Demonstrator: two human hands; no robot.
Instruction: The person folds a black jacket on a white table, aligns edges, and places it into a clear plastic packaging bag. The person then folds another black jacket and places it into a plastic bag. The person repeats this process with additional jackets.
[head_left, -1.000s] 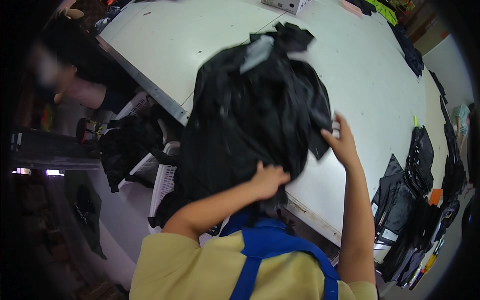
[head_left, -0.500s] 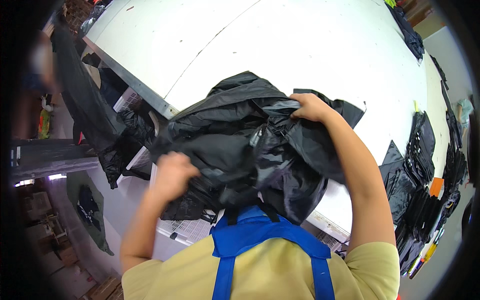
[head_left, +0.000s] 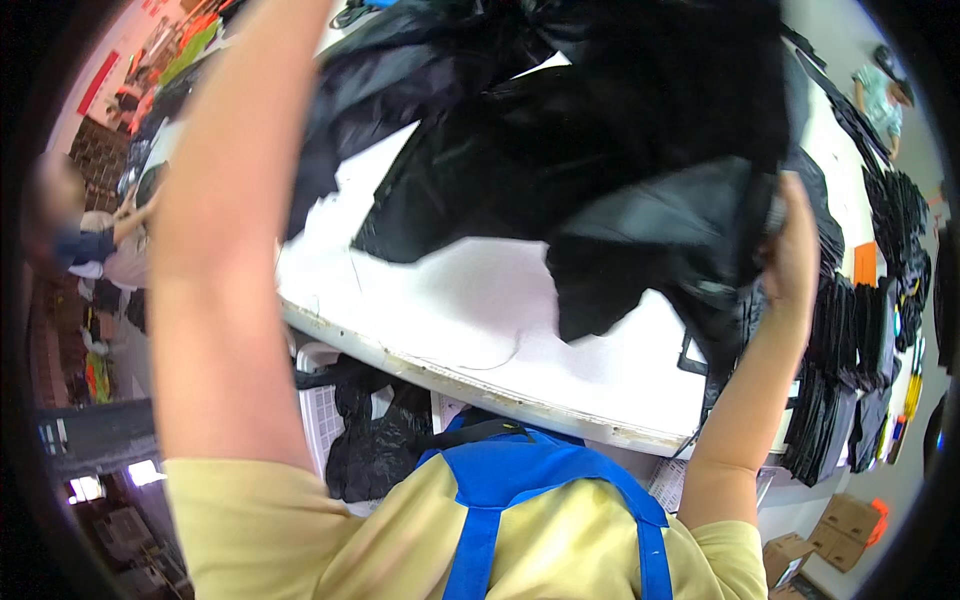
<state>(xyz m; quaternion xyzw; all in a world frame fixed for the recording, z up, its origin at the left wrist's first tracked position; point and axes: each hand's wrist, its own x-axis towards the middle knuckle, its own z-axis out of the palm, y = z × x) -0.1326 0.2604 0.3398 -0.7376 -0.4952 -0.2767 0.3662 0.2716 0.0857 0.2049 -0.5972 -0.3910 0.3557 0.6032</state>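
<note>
A large black garment (head_left: 620, 130) of thin, slightly shiny fabric hangs spread out over the white table (head_left: 430, 310). Its lower edge is uneven, and its top runs out of the picture. At the garment's right side my right hand (head_left: 792, 250) grips the fabric, fingers partly hidden behind it. My left forearm reaches up past the upper edge of the view, so that hand is out of sight.
Stacks of black fabric pieces (head_left: 840, 360) lie along the right side of the table, near an orange card (head_left: 865, 263). Below the front edge, black material (head_left: 385, 440) sits by a white basket (head_left: 320, 425). Other people are at the far left and far right. Cardboard boxes (head_left: 845, 530) stand lower right.
The bunched garment has been lifted off the table edge and spread out farther away. My left arm has swung up and out of view; my right hand has moved right.
</note>
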